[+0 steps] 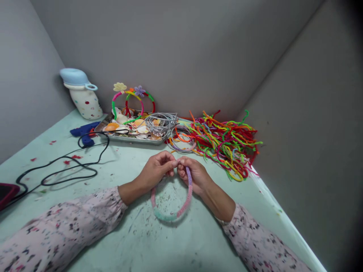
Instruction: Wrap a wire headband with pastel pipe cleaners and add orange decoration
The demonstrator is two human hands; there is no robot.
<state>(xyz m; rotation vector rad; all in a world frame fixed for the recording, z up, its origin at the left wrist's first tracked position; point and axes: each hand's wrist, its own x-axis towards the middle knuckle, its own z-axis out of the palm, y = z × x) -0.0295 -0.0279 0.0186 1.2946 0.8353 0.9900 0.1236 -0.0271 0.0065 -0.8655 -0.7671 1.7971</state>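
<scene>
Between my hands hangs a headband (185,206) wrapped in fuzzy pipe cleaner, with pink, mint green and lilac stretches. It forms a nearly closed hoop just over the table. My left hand (159,168) is closed at the hoop's upper left, thumb and forefinger pinched together. My right hand (194,172) is closed around the lilac end at the upper right. The fingertips of both hands meet at the top, and they hide what lies between them. Behind my right hand lies a heap of bright pipe cleaners (224,139).
A metal tray (136,139) holds shells, coiled grey wire (161,122) and two flower-topped headbands (127,92). To its left are a blue glue gun (85,132), its black cable (70,160) and a white bottle (85,102). A red-edged device (7,194) sits at far left. Grey walls enclose the table.
</scene>
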